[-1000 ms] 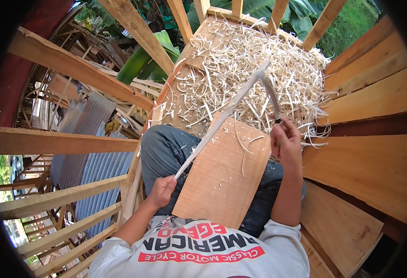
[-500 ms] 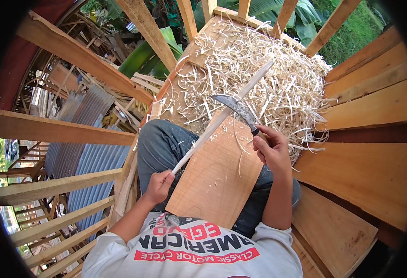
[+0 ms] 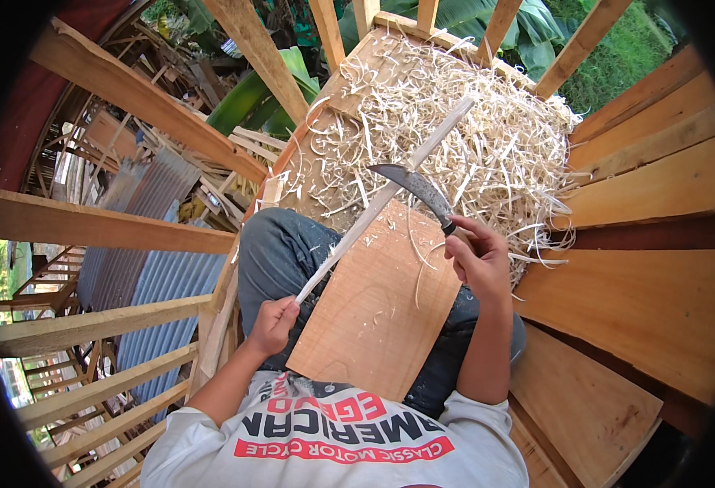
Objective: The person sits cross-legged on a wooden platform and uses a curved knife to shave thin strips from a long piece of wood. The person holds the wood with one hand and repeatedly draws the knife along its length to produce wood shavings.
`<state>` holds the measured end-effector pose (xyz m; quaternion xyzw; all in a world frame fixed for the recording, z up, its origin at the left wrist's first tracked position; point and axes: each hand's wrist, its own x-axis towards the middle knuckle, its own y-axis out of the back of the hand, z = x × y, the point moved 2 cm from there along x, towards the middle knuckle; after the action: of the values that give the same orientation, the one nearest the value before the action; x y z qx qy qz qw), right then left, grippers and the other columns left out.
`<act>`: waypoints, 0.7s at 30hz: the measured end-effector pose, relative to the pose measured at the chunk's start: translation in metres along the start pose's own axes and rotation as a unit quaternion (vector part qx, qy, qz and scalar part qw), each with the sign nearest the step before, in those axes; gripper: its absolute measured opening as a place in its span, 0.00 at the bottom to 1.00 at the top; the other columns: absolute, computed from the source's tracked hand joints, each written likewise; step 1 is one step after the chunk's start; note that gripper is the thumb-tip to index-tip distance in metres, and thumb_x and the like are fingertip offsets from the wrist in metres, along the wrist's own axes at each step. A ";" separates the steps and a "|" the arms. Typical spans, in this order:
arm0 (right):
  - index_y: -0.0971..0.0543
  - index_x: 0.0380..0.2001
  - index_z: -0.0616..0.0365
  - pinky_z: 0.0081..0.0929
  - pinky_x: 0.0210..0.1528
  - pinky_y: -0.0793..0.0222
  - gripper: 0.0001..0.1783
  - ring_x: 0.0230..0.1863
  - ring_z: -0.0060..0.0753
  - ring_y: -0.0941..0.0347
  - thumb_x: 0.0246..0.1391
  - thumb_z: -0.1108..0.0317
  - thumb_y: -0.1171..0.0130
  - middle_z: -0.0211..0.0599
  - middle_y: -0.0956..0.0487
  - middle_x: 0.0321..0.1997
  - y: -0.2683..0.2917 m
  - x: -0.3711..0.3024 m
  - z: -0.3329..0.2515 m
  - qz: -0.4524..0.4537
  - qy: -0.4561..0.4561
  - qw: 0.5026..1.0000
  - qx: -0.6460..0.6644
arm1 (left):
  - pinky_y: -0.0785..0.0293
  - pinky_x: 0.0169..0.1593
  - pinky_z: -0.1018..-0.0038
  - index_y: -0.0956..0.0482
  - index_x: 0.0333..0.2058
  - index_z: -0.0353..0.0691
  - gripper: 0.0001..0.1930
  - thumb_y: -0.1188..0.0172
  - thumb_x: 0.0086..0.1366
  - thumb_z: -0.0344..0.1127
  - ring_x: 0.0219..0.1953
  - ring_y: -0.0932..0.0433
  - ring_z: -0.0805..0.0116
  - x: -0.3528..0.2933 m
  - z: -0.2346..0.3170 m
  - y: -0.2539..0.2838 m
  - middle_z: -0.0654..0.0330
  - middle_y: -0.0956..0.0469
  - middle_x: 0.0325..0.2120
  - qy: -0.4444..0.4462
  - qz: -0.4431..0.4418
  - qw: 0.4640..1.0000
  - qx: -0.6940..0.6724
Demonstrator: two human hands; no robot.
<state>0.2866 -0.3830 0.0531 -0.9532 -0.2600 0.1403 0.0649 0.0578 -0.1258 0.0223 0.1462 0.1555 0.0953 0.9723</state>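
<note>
A board lies over the legs, likely shielding them! The left hand clamps the near end of a pale stick, seemingly to steady it; the right hand pinches the curved knife by its handle, blade crossing the stick, tip over heaped shavings.

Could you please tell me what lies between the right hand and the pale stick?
In the head view, the curved knife spans the stretch from the right hand to the pale stick.

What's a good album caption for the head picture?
Right hand with curved knife, left hand with pale stick, shavings beyond.
</note>
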 end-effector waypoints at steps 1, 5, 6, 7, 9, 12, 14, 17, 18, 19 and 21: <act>0.24 0.46 0.62 0.12 0.17 0.46 0.17 0.16 0.09 0.39 0.50 0.72 0.40 0.25 0.25 0.20 0.001 0.002 0.002 -0.026 0.009 1.000 -0.015 | 0.47 0.18 0.77 0.35 0.19 0.35 0.18 0.55 0.67 0.39 0.14 0.44 0.81 0.000 -0.001 0.000 0.68 0.42 0.09 0.001 0.000 1.000 0.003; 0.24 0.45 0.62 0.11 0.15 0.48 0.17 0.15 0.09 0.39 0.50 0.73 0.41 0.26 0.25 0.20 -0.004 0.002 0.006 -0.086 0.046 0.992 -0.083 | 0.48 0.18 0.77 0.35 0.19 0.35 0.18 0.54 0.67 0.39 0.14 0.44 0.81 -0.001 0.000 0.001 0.68 0.42 0.09 0.015 -0.001 1.000 -0.007; 0.24 0.45 0.62 0.11 0.15 0.48 0.17 0.15 0.09 0.39 0.50 0.73 0.40 0.25 0.25 0.20 -0.007 0.002 0.004 -0.023 0.046 0.998 -0.035 | 0.48 0.18 0.77 0.35 0.19 0.35 0.18 0.54 0.67 0.39 0.14 0.44 0.81 -0.002 0.001 0.001 0.68 0.42 0.09 0.021 -0.001 1.000 -0.014; 0.24 0.45 0.62 0.11 0.15 0.47 0.17 0.15 0.09 0.39 0.50 0.73 0.40 0.25 0.25 0.20 -0.008 0.001 0.003 0.039 0.044 0.998 0.013 | 0.48 0.18 0.77 0.35 0.19 0.35 0.18 0.54 0.67 0.39 0.14 0.44 0.81 -0.001 0.000 0.001 0.69 0.42 0.09 0.013 -0.003 1.000 -0.012; 0.24 0.44 0.62 0.11 0.15 0.48 0.17 0.15 0.08 0.39 0.49 0.73 0.40 0.26 0.25 0.20 -0.003 0.004 -0.001 0.006 0.031 0.999 -0.041 | 0.49 0.18 0.77 0.36 0.19 0.35 0.18 0.54 0.67 0.39 0.14 0.44 0.81 0.000 -0.003 0.001 0.69 0.43 0.09 -0.001 -0.008 1.000 -0.007; 0.24 0.44 0.61 0.11 0.15 0.48 0.16 0.15 0.09 0.38 0.49 0.74 0.41 0.26 0.25 0.20 -0.002 0.001 0.000 -0.137 -0.011 0.980 -0.142 | 0.49 0.18 0.77 0.36 0.19 0.36 0.18 0.54 0.67 0.39 0.14 0.45 0.80 -0.002 -0.002 0.003 0.68 0.43 0.09 0.017 0.000 1.000 -0.010; 0.24 0.44 0.62 0.10 0.16 0.48 0.17 0.16 0.08 0.38 0.49 0.74 0.40 0.27 0.25 0.20 -0.008 0.001 0.000 -0.002 0.029 0.999 -0.046 | 0.49 0.18 0.77 0.36 0.19 0.36 0.18 0.54 0.67 0.39 0.14 0.45 0.81 -0.001 -0.001 0.002 0.68 0.43 0.09 0.010 -0.004 1.000 -0.016; 0.25 0.45 0.62 0.10 0.16 0.48 0.17 0.16 0.09 0.38 0.49 0.74 0.40 0.28 0.24 0.21 -0.001 0.003 -0.002 0.032 0.043 0.998 -0.037 | 0.49 0.18 0.77 0.36 0.19 0.36 0.18 0.54 0.67 0.39 0.14 0.45 0.81 0.000 -0.003 0.002 0.68 0.43 0.09 0.004 -0.008 1.000 -0.016; 0.25 0.45 0.62 0.10 0.16 0.48 0.17 0.16 0.09 0.38 0.49 0.74 0.40 0.28 0.24 0.21 0.000 0.004 0.001 -0.001 0.042 0.998 -0.037 | 0.49 0.18 0.77 0.36 0.19 0.36 0.18 0.54 0.67 0.38 0.14 0.45 0.81 0.000 -0.004 0.002 0.68 0.43 0.09 0.003 -0.009 1.000 -0.015; 0.25 0.44 0.61 0.10 0.16 0.48 0.17 0.16 0.09 0.38 0.49 0.74 0.40 0.29 0.24 0.21 0.000 0.004 0.001 -0.035 0.042 0.998 -0.036 | 0.49 0.18 0.77 0.36 0.19 0.36 0.18 0.54 0.67 0.39 0.14 0.45 0.81 0.000 -0.003 0.003 0.68 0.43 0.09 0.009 -0.009 1.000 -0.015; 0.26 0.44 0.62 0.10 0.16 0.49 0.16 0.15 0.08 0.39 0.50 0.75 0.41 0.28 0.25 0.21 -0.001 0.001 0.000 -0.039 0.015 0.998 -0.044 | 0.48 0.18 0.77 0.36 0.19 0.36 0.18 0.55 0.67 0.39 0.14 0.45 0.81 -0.002 0.002 0.003 0.68 0.42 0.09 0.021 -0.009 1.000 -0.013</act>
<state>0.2870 -0.3816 0.0529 -0.9461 -0.3022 0.1115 0.0325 0.0565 -0.1236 0.0251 0.1300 0.1762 0.0911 0.9715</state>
